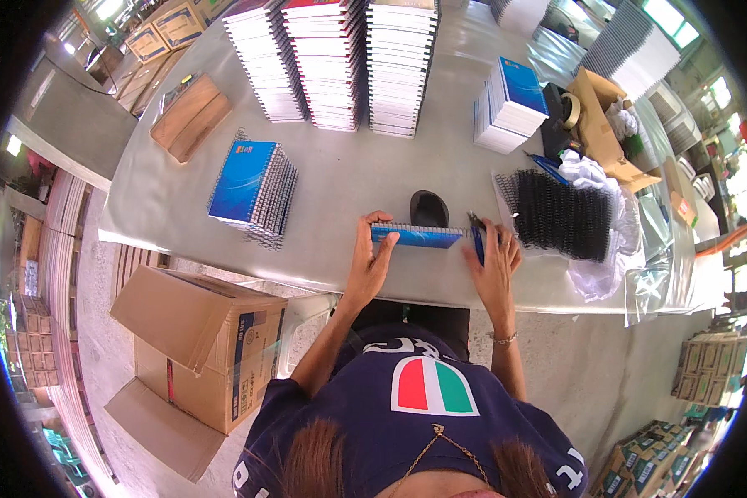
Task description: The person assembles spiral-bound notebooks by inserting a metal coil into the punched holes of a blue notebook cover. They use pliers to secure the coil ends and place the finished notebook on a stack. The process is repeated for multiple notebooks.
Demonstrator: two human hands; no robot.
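Observation:
A blue notebook (pixel 427 238) stands on edge, its coil-bound spine facing up. My left hand (pixel 368 264) grips its left end, thumb on the near cover and fingers behind. At the coil's right end, my right hand (pixel 496 267) is closed around pliers (pixel 478 239) with blue handles, the jaws pointing away from me. Just behind the notebook lies a dark oval object (pixel 429 207) whose kind I cannot make out. A pile of black plastic binding coils (pixel 560 214) rests right of my right hand. Coil-bound blue notebooks (pixel 253 187) are stacked to the left.
Tall stacks of bound books (pixel 324 75) rise at the table's far side. More blue books (pixel 515 95) sit far right, near an open cardboard box (pixel 602 124) and a tape roll (pixel 570 109). A wooden block (pixel 191 116) lies far left. Below the table edge stands an open carton (pixel 199 357).

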